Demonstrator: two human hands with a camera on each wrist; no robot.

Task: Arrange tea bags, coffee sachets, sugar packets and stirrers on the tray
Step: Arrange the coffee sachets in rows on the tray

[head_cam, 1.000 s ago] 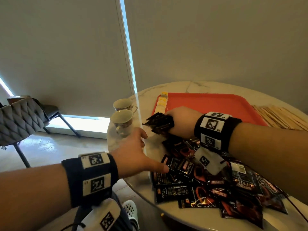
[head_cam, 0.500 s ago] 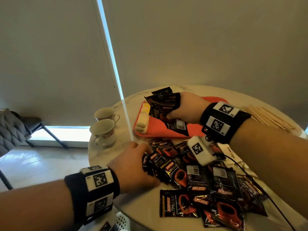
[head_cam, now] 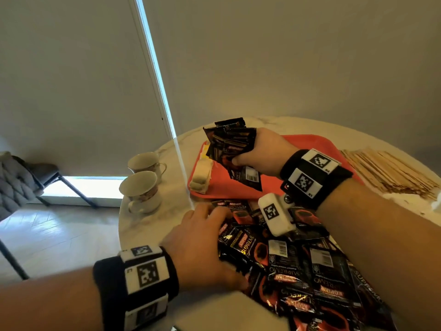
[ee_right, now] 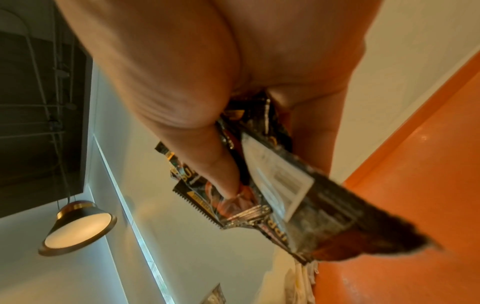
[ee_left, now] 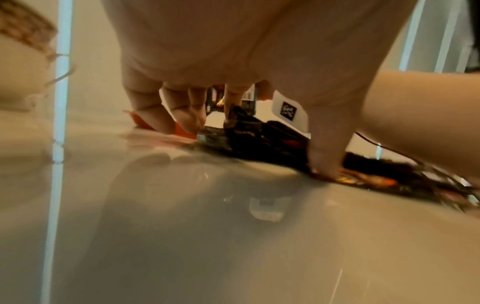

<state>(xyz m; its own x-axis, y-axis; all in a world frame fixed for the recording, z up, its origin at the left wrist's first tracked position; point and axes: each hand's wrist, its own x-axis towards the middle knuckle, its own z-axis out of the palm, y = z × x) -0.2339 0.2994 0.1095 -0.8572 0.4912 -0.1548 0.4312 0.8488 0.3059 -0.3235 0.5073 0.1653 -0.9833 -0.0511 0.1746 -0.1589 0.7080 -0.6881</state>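
Observation:
My right hand (head_cam: 241,151) grips a fanned bundle of black coffee sachets (head_cam: 229,142) just above the left part of the red tray (head_cam: 310,144). The right wrist view shows the thumb (ee_right: 221,174) pressed on that bundle (ee_right: 285,195) over the tray (ee_right: 415,185). A row of white and yellow packets (head_cam: 201,175) lies along the tray's left edge. My left hand (head_cam: 214,225) lies on the loose pile of coffee sachets (head_cam: 310,271) on the table, with curled fingers (ee_left: 182,115) and thumb clawed around a clump (ee_left: 246,131). Wooden stirrers (head_cam: 386,173) lie right of the tray.
Two white teacups (head_cam: 140,187) stand at the left of the round marble table (head_cam: 148,225), close to its edge. A grey chair (head_cam: 14,182) stands on the floor at far left. A wall with a blind is behind the table.
My right hand lifted the sachet bundle from the table edge to above the tray. My left hand moved right from the table's edge onto the sachet pile and curled its fingers.

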